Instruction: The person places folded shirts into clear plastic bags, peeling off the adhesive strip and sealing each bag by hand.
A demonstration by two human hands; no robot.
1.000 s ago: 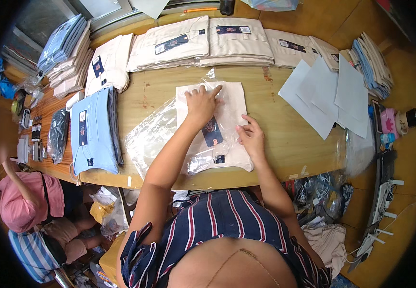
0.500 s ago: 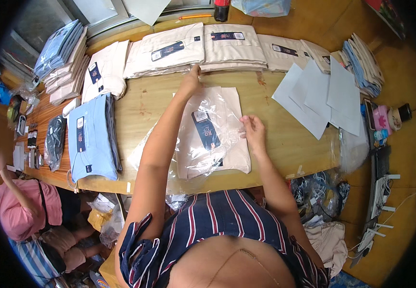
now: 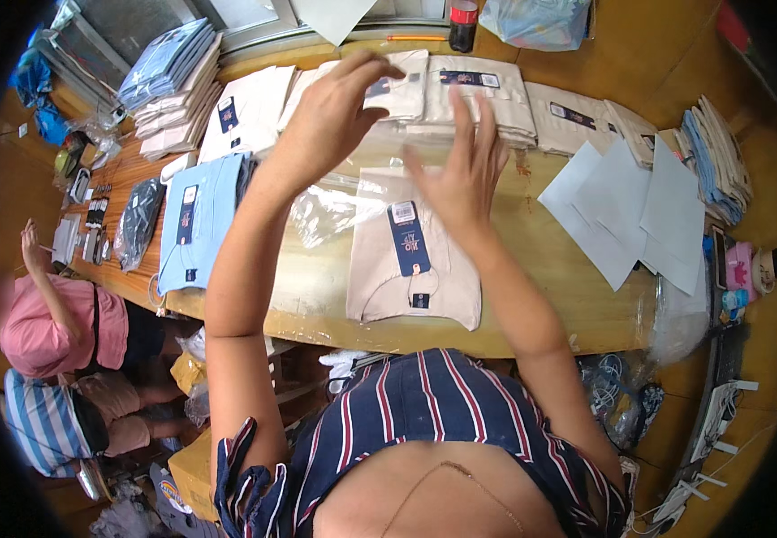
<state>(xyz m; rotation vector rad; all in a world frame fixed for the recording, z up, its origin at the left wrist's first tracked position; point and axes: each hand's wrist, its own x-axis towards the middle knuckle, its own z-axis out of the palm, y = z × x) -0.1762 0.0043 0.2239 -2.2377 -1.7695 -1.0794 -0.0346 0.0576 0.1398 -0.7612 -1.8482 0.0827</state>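
Observation:
A folded cream shirt point(image 3: 375, 269) with a dark blue hang tag point(image 3: 409, 240) on a string lies on the table in front of me. To its left rests a crumpled transparent plastic bag point(image 3: 326, 213). My left hand point(image 3: 339, 112) is raised before the far row of shirts, fingers curved and thumb apart, with nothing visible in it. Over the upper right of the shirt hovers my right hand point(image 3: 467, 170), its fingers spread and somewhat blurred. A folded light blue shirt point(image 3: 214, 202) lies further left.
Folded cream shirts point(image 3: 483, 112) line the table's far side. White sheets point(image 3: 599, 211) fan out at the right. A stack of folded garments point(image 3: 173, 90) stands far left, and a dark bottle point(image 3: 463, 31) at the back. A person in pink point(image 3: 61, 318) is at the lower left.
The plastic bag has moved off the cream shirt to its left. My left hand has risen up and left, and my right hand has let go of the plastic and lifted upward.

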